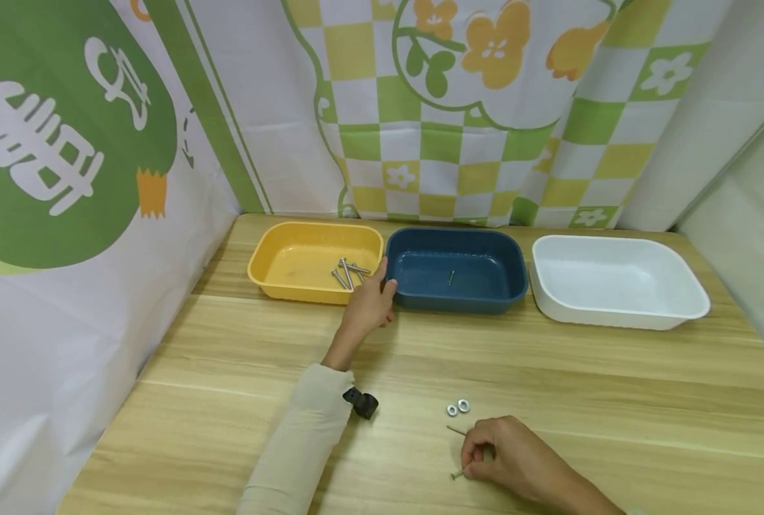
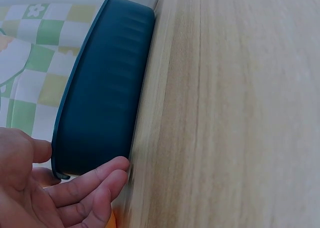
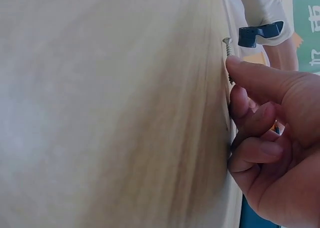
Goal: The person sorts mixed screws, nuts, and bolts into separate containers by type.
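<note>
Right hand: the hand (image 1: 507, 458) is low over the table, with thumb and forefinger pressed together on a small screw.
Pinched screw: the screw (image 3: 228, 46) sits between these fingertips; its head and some thread stick out past the thumb.
Thin shank: another metal piece (image 1: 456, 430) shows beside the knuckles of the right hand; whether the fingers hold it or it lies on the table, I cannot tell.
Nuts: two nuts (image 1: 463, 405) lie close together on the wooden table (image 1: 569, 379), just beyond the right hand.
Left hand: this hand (image 1: 368, 306) reaches far forward; its fingers are rather straight, with thumb and fingertips touching the near left corner of the blue tray.
Blue tray: the tray (image 1: 461, 304) stands directly to the right of the left hand, and one small screw (image 1: 451, 277) lies inside.
Yellow tray: this tray (image 1: 285, 292) is to the left of the same hand, with several bolts (image 1: 347, 275) in the end nearest to the fingers.
White tray: it (image 1: 604, 315) stands beyond the blue one, well apart from both hands.
</note>
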Tool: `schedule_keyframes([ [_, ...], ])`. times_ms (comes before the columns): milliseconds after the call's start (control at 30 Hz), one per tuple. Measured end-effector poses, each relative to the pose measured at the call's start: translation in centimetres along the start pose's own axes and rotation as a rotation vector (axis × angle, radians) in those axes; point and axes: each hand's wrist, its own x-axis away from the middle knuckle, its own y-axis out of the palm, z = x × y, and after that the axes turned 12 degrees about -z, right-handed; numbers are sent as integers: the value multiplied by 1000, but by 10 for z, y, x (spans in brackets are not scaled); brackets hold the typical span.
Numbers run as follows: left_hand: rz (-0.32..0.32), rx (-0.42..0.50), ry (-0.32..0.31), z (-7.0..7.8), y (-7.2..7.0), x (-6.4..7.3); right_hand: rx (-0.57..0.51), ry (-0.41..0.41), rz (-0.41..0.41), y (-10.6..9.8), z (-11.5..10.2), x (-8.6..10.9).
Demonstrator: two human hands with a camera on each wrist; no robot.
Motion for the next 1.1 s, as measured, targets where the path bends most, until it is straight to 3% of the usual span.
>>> schedule_keyframes([
  [433,1,-4,-13,0,1,-1,-90,46,-36,-2,-3,2],
  [667,1,-8,-5,0,0,-1,-69,31,-26,-6,-4,2],
  [900,15,-10,8,0,-2,0,-67,108,-71,-18,-9,-5],
  [1100,2,-8,-5,-2,-1,0,-33,129,-53,-32,-12,-14],
])
